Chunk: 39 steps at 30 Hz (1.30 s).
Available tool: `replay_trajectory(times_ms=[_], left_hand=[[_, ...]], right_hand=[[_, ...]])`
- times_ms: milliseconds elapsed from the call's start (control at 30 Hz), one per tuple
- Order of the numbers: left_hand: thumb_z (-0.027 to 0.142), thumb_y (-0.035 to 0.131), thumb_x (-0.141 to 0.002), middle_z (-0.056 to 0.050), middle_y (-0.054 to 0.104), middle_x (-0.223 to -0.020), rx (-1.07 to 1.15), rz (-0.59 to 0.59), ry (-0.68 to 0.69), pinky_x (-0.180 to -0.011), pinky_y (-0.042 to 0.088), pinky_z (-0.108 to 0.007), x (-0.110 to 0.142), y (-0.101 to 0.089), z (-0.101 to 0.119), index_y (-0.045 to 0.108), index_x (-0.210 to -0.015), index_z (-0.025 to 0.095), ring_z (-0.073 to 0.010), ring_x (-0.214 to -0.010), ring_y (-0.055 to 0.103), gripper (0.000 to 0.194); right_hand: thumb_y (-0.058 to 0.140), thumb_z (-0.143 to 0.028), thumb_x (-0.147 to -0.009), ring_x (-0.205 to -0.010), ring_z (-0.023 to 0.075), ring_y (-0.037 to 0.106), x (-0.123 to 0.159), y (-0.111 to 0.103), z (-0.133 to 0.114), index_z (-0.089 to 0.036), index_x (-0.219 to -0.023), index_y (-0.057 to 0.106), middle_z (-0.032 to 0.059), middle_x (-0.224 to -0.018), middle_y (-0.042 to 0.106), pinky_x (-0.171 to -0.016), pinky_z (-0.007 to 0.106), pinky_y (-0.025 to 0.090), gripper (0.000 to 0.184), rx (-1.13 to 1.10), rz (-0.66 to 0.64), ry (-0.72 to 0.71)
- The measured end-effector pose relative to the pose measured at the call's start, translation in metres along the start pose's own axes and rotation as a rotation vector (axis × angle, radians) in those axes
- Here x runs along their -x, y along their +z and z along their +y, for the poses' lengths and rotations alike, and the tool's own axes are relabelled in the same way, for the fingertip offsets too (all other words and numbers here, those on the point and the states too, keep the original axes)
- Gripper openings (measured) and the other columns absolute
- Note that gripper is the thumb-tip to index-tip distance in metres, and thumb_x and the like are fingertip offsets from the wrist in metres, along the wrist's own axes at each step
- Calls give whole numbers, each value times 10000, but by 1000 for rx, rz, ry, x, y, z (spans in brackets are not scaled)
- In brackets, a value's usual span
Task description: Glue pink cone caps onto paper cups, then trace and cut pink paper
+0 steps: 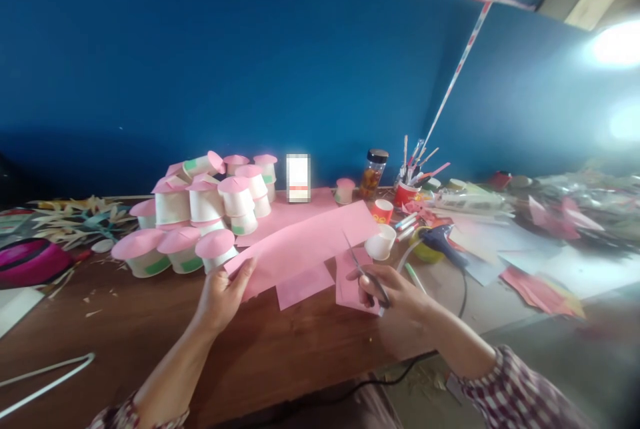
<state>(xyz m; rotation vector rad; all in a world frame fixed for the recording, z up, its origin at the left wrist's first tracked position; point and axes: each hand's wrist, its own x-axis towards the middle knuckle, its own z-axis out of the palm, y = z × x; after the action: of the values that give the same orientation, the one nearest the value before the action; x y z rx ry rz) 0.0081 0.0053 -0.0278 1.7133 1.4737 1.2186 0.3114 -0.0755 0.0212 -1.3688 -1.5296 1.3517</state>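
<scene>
My left hand pinches the left end of a long strip of pink paper, which is raised above the table and slants up to the right. In my right hand is a pair of scissors, fingers through the handles, the blades pointing up and left at the strip's lower right edge. Whether the blades touch the paper I cannot tell. Under the strip lie smaller pink paper pieces and a larger pink sheet. Left of it stand several white paper cups with pink cone-shaped tops, stacked in rows.
A blue glue gun with its cord lies at the right, beside paper scraps. Behind are a dark-lidded jar, a red cup of brushes and a white cup. A white hanger lies front left.
</scene>
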Motion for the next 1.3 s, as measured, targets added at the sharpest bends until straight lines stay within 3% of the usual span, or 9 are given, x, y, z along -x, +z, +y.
replay_trajectory(times_ms=[167,767,1067,1300], left_hand=[[527,558,-784,-94,721,-869,20,-36,8,-778,509,-307,1,2,1,691,-882,111,-272,-879,648,448],[512,557,-800,-88,714,-899,71,-84,-12,-793,501,-297,1,3,2,682,-966,103,-267,-910,638,459],[517,560,-794,-80,705,-852,75,-77,-25,-770,503,-308,2,2,2,678,-934,110,-264,-875,635,446],[520,570,-780,-65,698,-798,117,-85,-59,-719,505,-292,2,4,3,662,-851,125,-256,-835,638,412]], right_hand=[[562,-597,-797,-586,115,510,-1,0,-4,-93,-989,635,12,-628,563,-532,239,384,544,11,-13,-15],[571,-613,-780,-554,113,505,-3,-2,3,-95,-894,631,5,-601,543,-531,249,391,534,13,24,-14],[600,-609,-754,-497,102,473,-4,-2,6,-125,-751,588,-30,-527,491,-503,253,366,484,-13,39,-1],[637,-607,-714,-466,94,458,-5,1,5,-126,-765,590,-45,-501,465,-477,248,348,486,-50,84,21]])
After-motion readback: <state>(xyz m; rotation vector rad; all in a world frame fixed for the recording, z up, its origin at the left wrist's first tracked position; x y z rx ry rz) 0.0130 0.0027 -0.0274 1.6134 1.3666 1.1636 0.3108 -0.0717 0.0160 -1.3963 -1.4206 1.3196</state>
